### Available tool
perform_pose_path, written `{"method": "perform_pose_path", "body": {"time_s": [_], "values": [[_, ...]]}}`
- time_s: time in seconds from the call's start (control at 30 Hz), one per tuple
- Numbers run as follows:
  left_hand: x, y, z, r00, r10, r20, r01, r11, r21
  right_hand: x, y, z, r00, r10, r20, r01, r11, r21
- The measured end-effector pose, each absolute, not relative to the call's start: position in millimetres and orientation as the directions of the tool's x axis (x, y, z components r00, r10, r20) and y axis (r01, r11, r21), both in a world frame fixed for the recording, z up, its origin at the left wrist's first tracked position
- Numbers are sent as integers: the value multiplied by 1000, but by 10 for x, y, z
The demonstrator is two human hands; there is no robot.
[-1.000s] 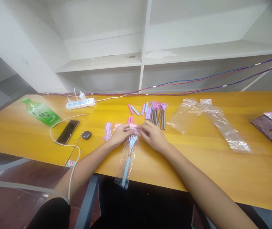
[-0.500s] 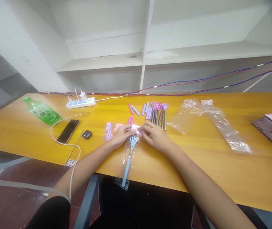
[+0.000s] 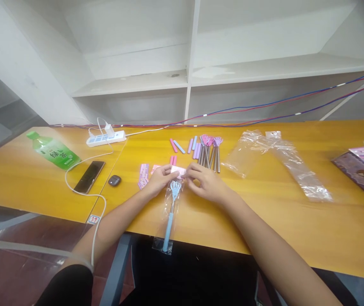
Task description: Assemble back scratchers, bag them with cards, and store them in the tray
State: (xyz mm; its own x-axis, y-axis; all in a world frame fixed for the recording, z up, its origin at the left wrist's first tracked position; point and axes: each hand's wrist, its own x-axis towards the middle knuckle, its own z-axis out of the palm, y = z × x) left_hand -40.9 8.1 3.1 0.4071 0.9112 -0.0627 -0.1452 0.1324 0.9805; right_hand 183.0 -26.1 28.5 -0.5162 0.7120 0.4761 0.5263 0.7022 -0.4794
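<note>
A blue hand-shaped scratcher (image 3: 168,229) lies in a clear plastic sleeve, its handle end reaching past the table's front edge. At the sleeve's top is a pink card (image 3: 178,171). My left hand (image 3: 162,178) pinches the card's left side, and my right hand (image 3: 203,180) has its fingers closed at the right side. Just beyond are pink tubes (image 3: 173,160), a blue tube (image 3: 179,146) and purple tubes (image 3: 197,151). Several metal rods with pink and purple hand-shaped heads (image 3: 210,153) lie together. Printed cards (image 3: 143,175) rest left of my left hand.
On the left are a green bottle (image 3: 54,151), a power strip (image 3: 106,138) with a white cable, a phone (image 3: 89,177) and a small black case (image 3: 115,180). Clear plastic bags (image 3: 303,170) and a patterned box (image 3: 360,174) lie to the right.
The pink card now shows more fully between my hands. My right fingers have shifted slightly along its right side, and the whole view has moved a little.
</note>
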Motion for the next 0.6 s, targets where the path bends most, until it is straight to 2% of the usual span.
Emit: {"method": "perform_pose_path", "body": {"time_s": [0.1,0.27,0.6], "values": [[-433,95,41,383,921,-64,-96,108,990,1796,-254,293,-405,795,451,593,604,-532],[-452,95,77,357,934,-18,-33,32,999,1709,-219,236,-267,912,311,640,409,-651],[-404,66,28,399,917,-10,22,1,1000,1632,-153,69,-287,920,268,605,391,-694]]}}
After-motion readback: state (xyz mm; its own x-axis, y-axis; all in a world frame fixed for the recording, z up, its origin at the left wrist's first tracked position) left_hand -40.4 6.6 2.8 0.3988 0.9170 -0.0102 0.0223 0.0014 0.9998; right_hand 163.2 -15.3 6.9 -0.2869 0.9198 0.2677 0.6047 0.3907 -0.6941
